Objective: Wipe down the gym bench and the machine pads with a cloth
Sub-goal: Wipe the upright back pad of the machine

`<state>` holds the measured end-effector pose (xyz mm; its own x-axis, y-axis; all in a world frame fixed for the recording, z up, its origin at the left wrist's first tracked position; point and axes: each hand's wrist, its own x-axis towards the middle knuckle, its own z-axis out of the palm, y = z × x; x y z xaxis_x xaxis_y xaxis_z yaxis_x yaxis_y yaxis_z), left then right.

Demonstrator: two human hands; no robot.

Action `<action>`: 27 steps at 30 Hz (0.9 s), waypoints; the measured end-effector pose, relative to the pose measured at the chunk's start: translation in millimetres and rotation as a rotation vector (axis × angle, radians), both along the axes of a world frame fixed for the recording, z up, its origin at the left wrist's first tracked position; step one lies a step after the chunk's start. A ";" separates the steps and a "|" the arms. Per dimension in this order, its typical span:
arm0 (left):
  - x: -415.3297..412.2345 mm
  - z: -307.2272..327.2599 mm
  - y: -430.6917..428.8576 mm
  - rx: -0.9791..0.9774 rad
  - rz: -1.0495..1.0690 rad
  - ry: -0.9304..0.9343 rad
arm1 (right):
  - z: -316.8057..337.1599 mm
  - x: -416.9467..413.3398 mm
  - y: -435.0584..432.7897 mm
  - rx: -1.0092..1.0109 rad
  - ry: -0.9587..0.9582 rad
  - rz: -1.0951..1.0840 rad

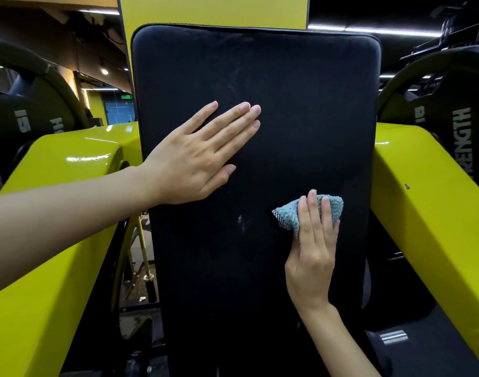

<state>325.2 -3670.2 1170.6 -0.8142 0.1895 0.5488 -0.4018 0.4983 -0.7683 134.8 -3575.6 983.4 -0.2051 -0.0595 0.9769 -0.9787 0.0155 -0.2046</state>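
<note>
A large black back pad of a yellow gym machine fills the middle of the view, standing upright. My left hand lies flat on its upper left part, fingers straight and together. My right hand presses a bunched blue-grey cloth against the pad's lower right part, fingers straight over the cloth. A faint whitish smear shows on the pad just left of the cloth.
Yellow machine arms flank the pad on the left and on the right. Black weight plates hang behind them at the left and at the right. A yellow panel rises above the pad.
</note>
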 end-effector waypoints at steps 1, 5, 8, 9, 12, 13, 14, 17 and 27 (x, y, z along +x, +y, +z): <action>0.0 0.0 -0.3 0.001 0.001 -0.001 | 7.3 -2.5 -0.2 -0.009 0.006 0.003; -0.3 -0.6 -0.6 -0.002 -0.008 0.007 | 64.1 -23.3 -4.2 -0.071 0.006 0.031; 0.0 -0.8 -0.6 -0.001 -0.011 0.010 | 106.6 -43.4 -6.6 -0.086 0.002 0.051; -0.2 -1.0 -0.6 0.000 -0.011 0.010 | 113.2 -47.2 -6.7 -0.084 0.004 0.056; 0.2 -0.8 -0.9 -0.001 -0.010 0.010 | 104.8 -46.8 -4.1 -0.071 0.004 0.063; 0.2 -0.8 -1.0 0.000 -0.010 0.011 | 95.3 -45.8 -2.4 -0.065 0.008 0.060; 0.1 -0.9 -1.0 0.002 -0.009 0.012 | 84.2 -45.1 -0.6 -0.059 0.013 0.056; 0.0 -1.2 -0.8 0.007 -0.008 0.014 | 49.4 -46.8 6.2 -0.036 0.016 0.045; 0.2 -1.2 -1.6 0.014 -0.014 0.009 | 18.7 -58.7 16.1 -0.041 0.029 0.124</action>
